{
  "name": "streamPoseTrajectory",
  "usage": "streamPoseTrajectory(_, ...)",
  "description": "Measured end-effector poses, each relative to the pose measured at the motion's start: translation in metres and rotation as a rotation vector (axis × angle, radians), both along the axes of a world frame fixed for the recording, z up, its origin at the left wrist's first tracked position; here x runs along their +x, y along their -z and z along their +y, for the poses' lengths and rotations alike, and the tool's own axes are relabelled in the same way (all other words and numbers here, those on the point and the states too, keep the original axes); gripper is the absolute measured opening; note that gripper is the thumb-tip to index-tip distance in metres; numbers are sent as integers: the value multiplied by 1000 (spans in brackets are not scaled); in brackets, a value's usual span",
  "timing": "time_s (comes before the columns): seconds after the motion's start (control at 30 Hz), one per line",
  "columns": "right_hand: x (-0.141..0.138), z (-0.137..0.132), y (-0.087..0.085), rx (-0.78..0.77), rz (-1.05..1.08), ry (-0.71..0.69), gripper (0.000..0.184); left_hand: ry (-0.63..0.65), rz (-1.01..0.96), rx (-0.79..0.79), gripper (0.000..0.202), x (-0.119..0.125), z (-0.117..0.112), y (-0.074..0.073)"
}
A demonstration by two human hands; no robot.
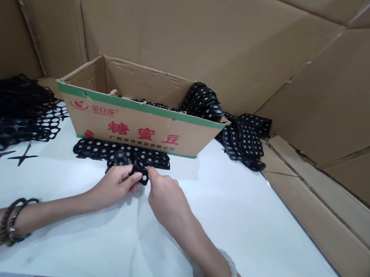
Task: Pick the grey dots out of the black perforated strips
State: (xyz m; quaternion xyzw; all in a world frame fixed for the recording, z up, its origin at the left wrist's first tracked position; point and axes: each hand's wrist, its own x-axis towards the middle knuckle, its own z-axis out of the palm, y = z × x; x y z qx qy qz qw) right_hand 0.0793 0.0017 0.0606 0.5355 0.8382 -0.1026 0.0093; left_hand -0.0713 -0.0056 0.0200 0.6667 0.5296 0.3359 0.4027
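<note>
My left hand [117, 183] is closed on a black sheet with pale round dots [144, 177], thumb on top near the sheet's end. My right hand [166, 195] meets the same sheet's right end, its fingertips pinched together there; what lies between them is too small to make out. Just behind both hands, a flat stack of the same black dotted sheets [92, 148] lies on the white table [215, 216], against the foot of a cardboard box [128, 123].
Inside the open box and over its right side are more dotted sheets [204, 100]; another pile [245, 140] lies right of it. At left rises a heap of black sheets with round holes [10, 105], near two black star-shaped scraps [23, 155]. Cardboard walls [187, 24] surround the table.
</note>
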Motion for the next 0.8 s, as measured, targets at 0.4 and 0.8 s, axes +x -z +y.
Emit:
streamPoseTrajectory(0.4,13,15,0,-14,208,95,25,41,78,99,38,0,-8,-1)
streamPoseTrajectory(0.8,30,-5,-7,-228,409,13,25,-20,-159,-72,40,2,1,4)
